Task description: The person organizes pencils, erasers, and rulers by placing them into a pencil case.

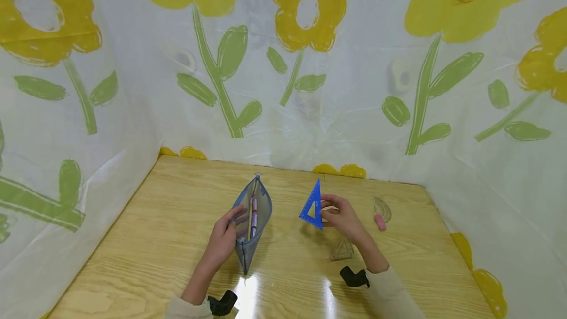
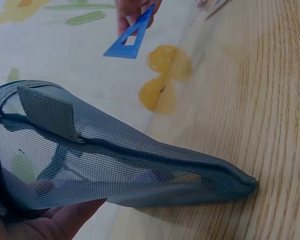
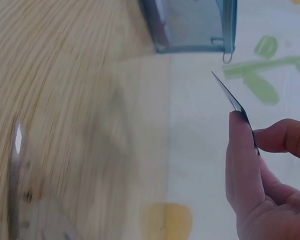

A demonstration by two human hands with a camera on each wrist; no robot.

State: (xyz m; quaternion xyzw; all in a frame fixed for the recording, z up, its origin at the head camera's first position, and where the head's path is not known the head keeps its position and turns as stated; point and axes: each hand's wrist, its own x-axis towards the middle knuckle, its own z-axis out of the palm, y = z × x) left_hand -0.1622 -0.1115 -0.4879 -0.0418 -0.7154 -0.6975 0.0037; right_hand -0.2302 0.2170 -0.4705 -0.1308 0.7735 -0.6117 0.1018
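Note:
My left hand [image 1: 223,238] grips the side of a blue-grey mesh zip pouch [image 1: 265,206], its mouth spread open upward. Inside the pouch lie a purple pen-like item [image 1: 254,218] and a thin yellow pencil-like stick [image 1: 250,220]. To the right, my right hand [image 1: 343,218] pinches a blue set square [image 1: 305,211] between thumb and fingers, raised above the table. The right wrist view catches the set square [image 3: 230,95] nearly edge-on. In the left wrist view the pouch's mesh wall [image 2: 90,170] and fabric tab [image 2: 50,112] fill the front.
A clear set square [image 1: 342,250] lies on the wooden table [image 1: 177,210] below my right hand. Farther right are a clear protractor [image 1: 383,207] and a pink eraser-like block [image 1: 380,222]. A flower-printed sheet [image 1: 354,127] walls in the table's back and sides.

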